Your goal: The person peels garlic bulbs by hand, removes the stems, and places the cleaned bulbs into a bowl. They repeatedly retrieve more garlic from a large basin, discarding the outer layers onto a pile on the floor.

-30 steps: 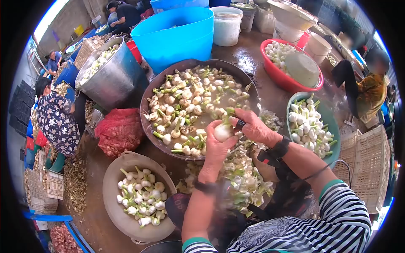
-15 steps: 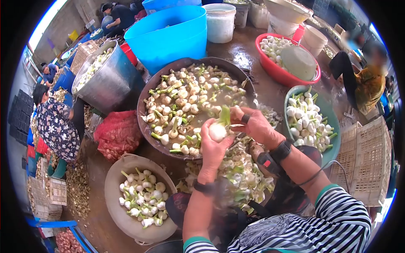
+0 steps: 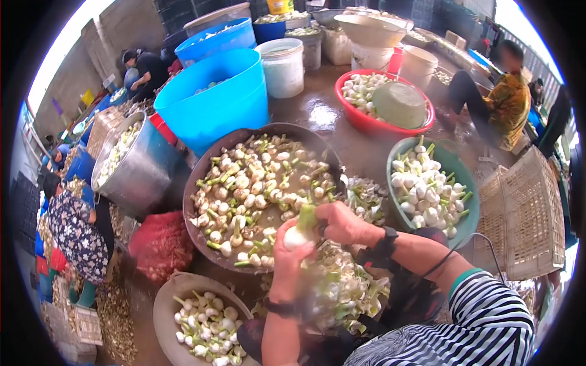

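A white garlic bulb [image 3: 295, 238] with a short green stem is held in my left hand [image 3: 288, 255], fingers wrapped round it. My right hand [image 3: 342, 223] is closed at the stem, to the right of the bulb. Both hands are over the near edge of a wide dark basin [image 3: 196, 235] of murky water with many unpeeled bulbs. Below my hands lies a heap of peeled-off skins and leaves [image 3: 351, 283]. Cleaned bulbs fill a green basin [image 3: 400, 155] on the right, and more lie in a beige basin [image 3: 165, 311] at the lower left.
A red basin [image 3: 360, 122], blue tub [image 3: 213, 110], white bucket [image 3: 284, 73] and metal pot [image 3: 143, 168] stand beyond. A red mesh sack [image 3: 160, 247] is at left, wicker crates [image 3: 531, 213] at right. People sit at left [image 3: 79, 232], back left [image 3: 149, 70] and right [image 3: 510, 104].
The view has tilted up and shifted. My right hand, earlier with fingers apart beside the stem, is now closed at it. My left hand keeps the bulb.
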Demonstrator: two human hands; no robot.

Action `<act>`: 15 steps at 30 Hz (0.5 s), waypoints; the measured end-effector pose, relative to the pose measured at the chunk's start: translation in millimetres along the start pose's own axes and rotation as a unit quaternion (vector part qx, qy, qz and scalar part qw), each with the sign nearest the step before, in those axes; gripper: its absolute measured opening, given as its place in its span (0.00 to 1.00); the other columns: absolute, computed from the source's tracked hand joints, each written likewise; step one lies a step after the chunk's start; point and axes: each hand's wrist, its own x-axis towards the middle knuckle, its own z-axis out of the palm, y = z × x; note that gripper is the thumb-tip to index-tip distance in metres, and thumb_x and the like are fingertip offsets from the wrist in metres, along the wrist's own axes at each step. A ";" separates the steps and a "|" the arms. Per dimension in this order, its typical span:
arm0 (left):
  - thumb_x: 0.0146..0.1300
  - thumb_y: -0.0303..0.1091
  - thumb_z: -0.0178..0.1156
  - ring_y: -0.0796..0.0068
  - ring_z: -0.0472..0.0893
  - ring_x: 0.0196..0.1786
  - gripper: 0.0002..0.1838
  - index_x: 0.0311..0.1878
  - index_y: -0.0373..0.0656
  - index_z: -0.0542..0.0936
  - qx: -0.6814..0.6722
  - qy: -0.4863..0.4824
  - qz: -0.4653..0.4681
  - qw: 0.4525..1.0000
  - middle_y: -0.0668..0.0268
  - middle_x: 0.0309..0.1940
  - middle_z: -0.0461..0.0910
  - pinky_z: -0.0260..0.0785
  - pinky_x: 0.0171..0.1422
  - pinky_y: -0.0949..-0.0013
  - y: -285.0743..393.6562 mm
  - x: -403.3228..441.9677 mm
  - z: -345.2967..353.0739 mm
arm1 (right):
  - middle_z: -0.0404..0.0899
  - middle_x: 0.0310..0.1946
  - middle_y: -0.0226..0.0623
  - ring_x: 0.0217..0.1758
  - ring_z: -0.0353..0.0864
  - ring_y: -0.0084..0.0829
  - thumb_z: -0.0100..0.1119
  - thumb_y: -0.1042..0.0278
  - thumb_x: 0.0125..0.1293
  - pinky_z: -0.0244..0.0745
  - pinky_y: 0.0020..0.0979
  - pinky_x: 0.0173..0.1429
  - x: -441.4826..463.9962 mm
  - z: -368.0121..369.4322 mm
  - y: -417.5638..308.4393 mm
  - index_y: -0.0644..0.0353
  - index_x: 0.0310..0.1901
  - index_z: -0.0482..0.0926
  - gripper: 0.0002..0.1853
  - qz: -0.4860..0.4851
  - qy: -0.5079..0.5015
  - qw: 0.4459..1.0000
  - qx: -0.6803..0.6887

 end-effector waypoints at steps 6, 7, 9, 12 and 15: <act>0.53 0.40 0.60 0.66 0.79 0.41 0.23 0.53 0.45 0.72 -0.233 -0.028 -0.081 0.969 0.64 0.44 0.77 0.74 0.42 0.62 -23.3 8.2 -34.4 | 0.77 0.25 0.40 0.28 0.78 0.40 0.56 0.77 0.44 0.71 0.38 0.31 -4.5 5.0 12.3 0.63 0.29 0.76 0.07 -0.059 0.013 0.998 0.015; 0.57 0.49 0.56 0.64 0.79 0.35 0.20 0.48 0.48 0.74 -0.268 -0.032 -0.114 0.956 0.64 0.38 0.79 0.74 0.35 0.61 -36.9 12.6 -54.2 | 0.77 0.26 0.38 0.28 0.78 0.34 0.56 0.77 0.45 0.70 0.37 0.31 -5.7 7.8 14.7 0.63 0.30 0.76 0.07 -0.052 0.031 0.993 0.101; 0.59 0.54 0.51 0.62 0.80 0.34 0.24 0.50 0.47 0.74 -0.200 -0.001 -0.085 0.976 0.63 0.40 0.79 0.73 0.33 0.61 -28.9 12.5 -40.0 | 0.77 0.24 0.32 0.30 0.75 0.24 0.55 0.78 0.47 0.70 0.34 0.32 -11.0 -0.3 2.9 0.65 0.33 0.77 0.08 0.106 -0.070 0.962 0.241; 0.57 0.48 0.51 0.63 0.77 0.49 0.30 0.62 0.43 0.64 -0.009 -0.041 -0.049 0.998 0.59 0.51 0.73 0.77 0.37 0.60 -28.0 14.4 -39.3 | 0.78 0.24 0.31 0.30 0.74 0.21 0.54 0.77 0.49 0.69 0.30 0.33 -16.8 17.4 15.3 0.66 0.35 0.78 0.10 0.097 0.005 0.961 0.257; 0.67 0.47 0.53 0.55 0.67 0.64 0.36 0.72 0.45 0.50 0.200 0.058 0.048 0.977 0.54 0.67 0.57 0.73 0.51 0.58 -27.8 7.1 -20.8 | 0.81 0.26 0.32 0.29 0.74 0.21 0.51 0.79 0.47 0.70 0.29 0.33 -21.7 26.7 6.7 0.67 0.35 0.80 0.12 0.155 0.100 0.953 0.239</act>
